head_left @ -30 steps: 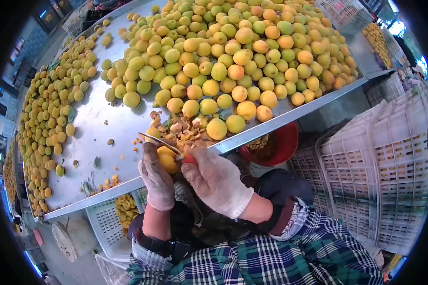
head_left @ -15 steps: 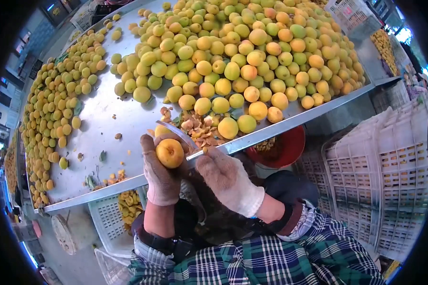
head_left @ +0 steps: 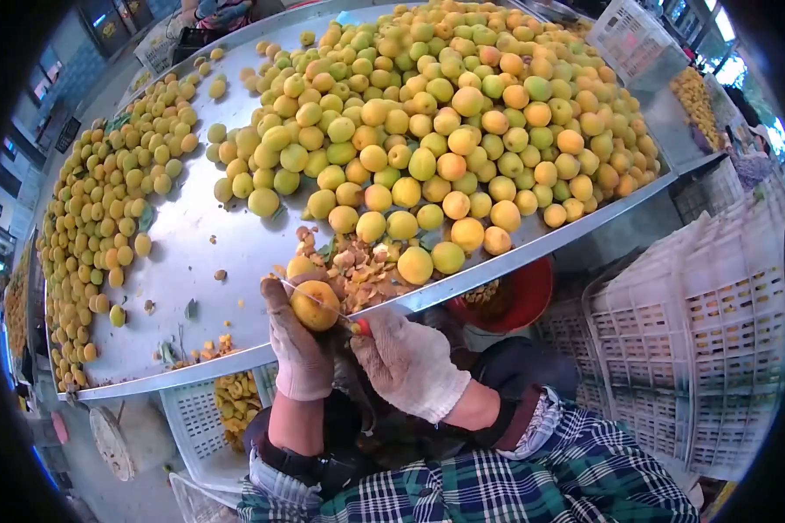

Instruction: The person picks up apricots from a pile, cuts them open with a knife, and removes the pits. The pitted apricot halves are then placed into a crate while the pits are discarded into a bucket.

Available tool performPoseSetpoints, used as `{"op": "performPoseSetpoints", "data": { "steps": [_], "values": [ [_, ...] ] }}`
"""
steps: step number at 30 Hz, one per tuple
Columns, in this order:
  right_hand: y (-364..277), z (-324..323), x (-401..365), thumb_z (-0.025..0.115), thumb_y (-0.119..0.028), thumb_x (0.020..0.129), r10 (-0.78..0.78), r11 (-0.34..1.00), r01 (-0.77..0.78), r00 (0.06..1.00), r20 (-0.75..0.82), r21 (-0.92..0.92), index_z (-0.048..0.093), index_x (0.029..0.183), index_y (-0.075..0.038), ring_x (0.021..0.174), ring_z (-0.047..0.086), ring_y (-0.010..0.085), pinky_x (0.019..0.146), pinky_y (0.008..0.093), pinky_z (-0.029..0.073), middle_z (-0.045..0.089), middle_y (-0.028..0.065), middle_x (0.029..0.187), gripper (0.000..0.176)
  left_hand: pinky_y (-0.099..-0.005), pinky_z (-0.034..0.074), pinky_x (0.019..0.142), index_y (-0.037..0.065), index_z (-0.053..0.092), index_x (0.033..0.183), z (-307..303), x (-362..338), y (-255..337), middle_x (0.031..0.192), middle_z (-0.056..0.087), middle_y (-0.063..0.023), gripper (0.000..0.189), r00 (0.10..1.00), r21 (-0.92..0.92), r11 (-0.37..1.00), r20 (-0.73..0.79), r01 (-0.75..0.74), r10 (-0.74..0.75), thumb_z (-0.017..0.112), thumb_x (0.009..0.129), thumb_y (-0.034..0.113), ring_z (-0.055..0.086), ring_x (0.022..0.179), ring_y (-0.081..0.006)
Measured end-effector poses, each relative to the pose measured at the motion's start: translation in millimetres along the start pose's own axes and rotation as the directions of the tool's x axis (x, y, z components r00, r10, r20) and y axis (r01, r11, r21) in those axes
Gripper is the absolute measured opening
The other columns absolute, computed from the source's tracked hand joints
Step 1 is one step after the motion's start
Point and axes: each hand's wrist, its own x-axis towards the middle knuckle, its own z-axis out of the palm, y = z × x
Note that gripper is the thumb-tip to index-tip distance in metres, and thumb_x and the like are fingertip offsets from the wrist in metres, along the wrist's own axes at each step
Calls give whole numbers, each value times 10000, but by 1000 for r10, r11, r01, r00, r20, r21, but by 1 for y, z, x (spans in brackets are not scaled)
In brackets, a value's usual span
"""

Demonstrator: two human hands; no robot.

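Note:
An orange-yellow apricot (head_left: 315, 295) sits in the fingers of my gloved left hand (head_left: 298, 356), just over the table's front edge. My gloved right hand (head_left: 417, 366) is closed around the red handle of a small knife (head_left: 360, 327). Its thin blade lies across the apricot, pointing toward my left fingertips. Right behind the held fruit is another apricot (head_left: 300, 265), beside a heap of pits and torn fruit scraps (head_left: 358, 270) on the metal table (head_left: 196, 261).
A large pile of apricots (head_left: 462, 122) covers the table's far right, a smaller pile (head_left: 105, 209) the left. Below the edge stand a red bucket (head_left: 536, 301) and a white crate (head_left: 196, 427) of fruit pieces. Stacked pale crates (head_left: 672, 331) rise at my right.
The knife blade, earlier beyond the apricot, now lies across its face. My right hand has moved slightly down and left. The whole view has tilted up a little.

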Motion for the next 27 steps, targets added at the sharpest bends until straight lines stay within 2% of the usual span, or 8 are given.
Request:
{"op": "performPoseSetpoints", "data": {
  "steps": [5, 7, 8, 9, 13, 18, 21, 27],
  "values": [
    [2, 11, -1, 504, -294, 938, -83, 997, 81, 991, -102, -19, 545, 1009, -64, 682, 631, 339, 538, 437, 506, 624, 130, 829, 244, -361, 465, 922, 83, 569, 1165, -18, 5, -7, 1019, 622, -56, 570, 989, -121, 985, 89, 126, -115, 327, 1000, 572, 598, 944, -197],
    [6, 22, -3, 493, -321, 948, -93, 995, 89, 987, -131, -36, 533, 999, -87, 644, 630, 340, 505, 455, 492, 629, 119, 794, 243, -390, 445, 977, 100, 552, 1243, -2, -3, 0, 1138, 624, -58, 589, 969, -222, 955, -106, 197, -225, 322, 995, 583, 580, 1073, -219],
    [12, 31, -7, 483, -325, 953, -150, 989, 147, 969, -195, -34, 528, 1000, -98, 655, 636, 335, 507, 460, 492, 633, 116, 792, 237, -323, 505, 788, 131, 583, 1161, -12, 2, -13, 982, 630, -31, 607, 982, -216, 963, -66, 159, -177, 336, 960, 647, 600, 900, -180],
    [7, 22, -6, 469, -235, 955, 15, 998, -9, 994, 108, -57, 551, 1129, -79, 848, 638, 293, 689, 387, 521, 621, 118, 1007, 248, -329, 486, 852, 127, 580, 1168, 5, -4, -3, 1030, 624, -39, 618, 994, -172, 982, -68, 74, -87, 318, 963, 648, 588, 952, -192],
    [22, 60, -7, 434, -292, 967, -118, 975, 154, 970, -214, 158, 506, 1134, -57, 879, 638, 341, 752, 416, 510, 635, 173, 968, 298, -309, 478, 769, 98, 562, 1094, 7, -4, -11, 924, 571, -37, 612, 995, -279, 959, -78, 43, -67, 329, 961, 648, 560, 823, -190],
    [30, 69, 10, 374, -427, 999, -34, 991, 37, 999, 27, -126, 502, 1209, -78, 877, 663, 334, 749, 413, 510, 653, 235, 1061, 427, -346, 511, 806, 140, 282, 1446, -31, 12, -21, 1187, 599, -65, 703, 961, -173, 981, 272, 90, -40, 565, 929, 525, 599, 967, -216],
    [-8, 1, 11, 439, -342, 972, 167, 972, -187, 976, 142, 143, 488, 1060, -41, 863, 638, 382, 692, 414, 523, 643, 221, 930, 318, -343, 500, 813, 108, 322, 1398, -35, 8, -24, 1121, 589, -107, 612, 910, 240, 910, 332, -337, 250, 597, 947, 418, 584, 955, -202],
    [-53, -52, -29, 400, -349, 989, 127, 955, -153, 985, 117, 254, 509, 1101, 27, 777, 630, 403, 676, 484, 487, 639, 250, 819, 407, -378, 493, 860, 63, 376, 1352, -22, -22, -21, 1224, 536, -107, 677, 835, 229, 821, 331, -524, 440, 573, 920, 545, 551, 1048, -242]
  ]
}}
